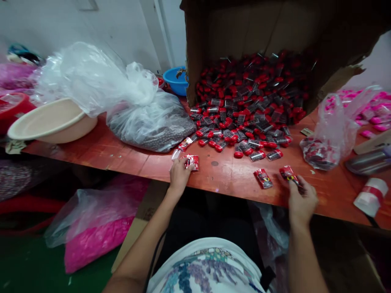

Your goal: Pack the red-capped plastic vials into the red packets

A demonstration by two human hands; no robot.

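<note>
At the table's front edge, my left hand (179,175) has its fingers closed on a small red printed packet (194,162) lying at the tabletop. Just beyond it lies another red packet (185,143), beside a big clear plastic bag. Further right, my right hand (302,199) pinches a red packet with a dark and yellow print (287,173); its thumb and fingers partly cover the lower end. A similar red packet (263,179) lies flat to the left of that hand. Behind them are many small clear bottles with red caps and dark contents (244,122).
A tipped cardboard box (195,44) spills the bottles onto the red table (134,162). At left are the clear bag of dark beads (152,122) and a cream basin (58,126). A knotted plastic bag (324,142) and a white roll (371,197) stand right; pink bags lie below.
</note>
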